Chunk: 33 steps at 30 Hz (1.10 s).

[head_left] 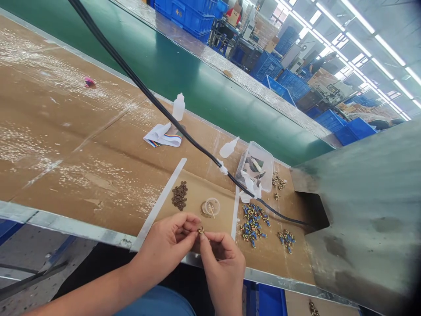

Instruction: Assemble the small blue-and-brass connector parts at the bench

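Observation:
My left hand [171, 243] and my right hand [222, 263] meet over the near edge of the brown workbench [82, 145]. Both pinch one small coil part [200, 230] wound with brown and yellow wire between their fingertips. Just beyond lies a pile of small dark rings [180, 195] and a small clear round dish [210, 207]. To the right sit a heap of coils with blue and yellow wire [252, 221] and a smaller heap [287, 239].
A black cable [158, 105] runs diagonally across the bench. A clear plastic box [256, 166], two small squeeze bottles [178, 106], a folded ribbon cable [162, 136] and a grey metal housing [365, 210] stand nearby. A green conveyor belt [184, 70] and blue crates [194, 15] lie beyond.

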### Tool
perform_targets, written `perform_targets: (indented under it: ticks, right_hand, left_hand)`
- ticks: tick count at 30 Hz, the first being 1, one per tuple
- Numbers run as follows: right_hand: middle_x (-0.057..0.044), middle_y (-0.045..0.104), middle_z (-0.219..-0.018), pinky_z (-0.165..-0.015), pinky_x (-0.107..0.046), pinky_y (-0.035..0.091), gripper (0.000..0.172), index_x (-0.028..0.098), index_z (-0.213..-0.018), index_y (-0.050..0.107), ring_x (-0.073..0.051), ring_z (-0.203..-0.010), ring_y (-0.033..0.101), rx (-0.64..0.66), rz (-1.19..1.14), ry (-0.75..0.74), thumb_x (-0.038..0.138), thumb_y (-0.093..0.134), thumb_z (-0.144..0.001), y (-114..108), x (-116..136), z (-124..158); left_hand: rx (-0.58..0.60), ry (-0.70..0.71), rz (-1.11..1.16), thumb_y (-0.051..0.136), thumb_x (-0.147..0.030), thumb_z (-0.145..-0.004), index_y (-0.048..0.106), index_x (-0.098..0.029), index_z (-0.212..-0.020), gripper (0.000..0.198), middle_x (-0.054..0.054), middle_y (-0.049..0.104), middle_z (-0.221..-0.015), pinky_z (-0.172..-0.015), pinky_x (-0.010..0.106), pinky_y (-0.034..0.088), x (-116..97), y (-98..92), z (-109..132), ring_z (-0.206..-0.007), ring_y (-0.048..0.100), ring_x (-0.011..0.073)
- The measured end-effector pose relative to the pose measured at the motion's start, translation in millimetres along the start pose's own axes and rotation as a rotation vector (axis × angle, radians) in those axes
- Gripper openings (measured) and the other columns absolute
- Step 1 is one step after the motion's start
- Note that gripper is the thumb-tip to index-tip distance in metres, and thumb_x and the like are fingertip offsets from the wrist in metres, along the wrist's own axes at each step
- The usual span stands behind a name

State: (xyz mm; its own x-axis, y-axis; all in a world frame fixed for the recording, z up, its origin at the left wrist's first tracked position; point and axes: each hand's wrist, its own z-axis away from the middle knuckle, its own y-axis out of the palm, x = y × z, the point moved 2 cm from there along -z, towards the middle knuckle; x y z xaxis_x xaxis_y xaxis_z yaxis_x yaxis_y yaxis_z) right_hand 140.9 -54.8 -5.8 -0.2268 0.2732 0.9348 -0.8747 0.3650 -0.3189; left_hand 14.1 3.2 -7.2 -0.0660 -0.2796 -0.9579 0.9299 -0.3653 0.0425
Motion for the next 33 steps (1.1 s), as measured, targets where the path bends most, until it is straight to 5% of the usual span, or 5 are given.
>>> perform_targets:
  ticks: [19, 33]
  right_hand:
    - [-0.002, 0.067, -0.065, -0.056, -0.023, 0.050, 0.020, 0.017, -0.074, 0.063, -0.014, -0.058, 0.061, -0.022, -0.094, 0.085, 0.036, 0.064, -0.077, 8, -1, 1]
    - [-0.002, 0.067, -0.072, -0.059, -0.023, 0.050, 0.015, 0.019, -0.077, 0.066, -0.014, -0.063, 0.063, -0.037, 0.257, -0.195, 0.030, 0.058, -0.083, 3, 4, 3]
  left_hand:
    - [-0.055, 0.118, -0.038, 0.060, -0.019, -0.080, 0.065, -0.020, -0.094, 0.016, 0.001, 0.074, -0.082, -0.073, 0.026, 0.057, 7, 0.3, 4, -0.077, 0.071, 0.0172]
    - [-0.058, 0.171, -0.067, 0.059, -0.017, -0.078, 0.065, -0.020, -0.092, 0.015, 0.001, 0.073, -0.080, -0.072, 0.026, 0.058, 9, -2.0, 3, -0.075, 0.071, 0.0163]
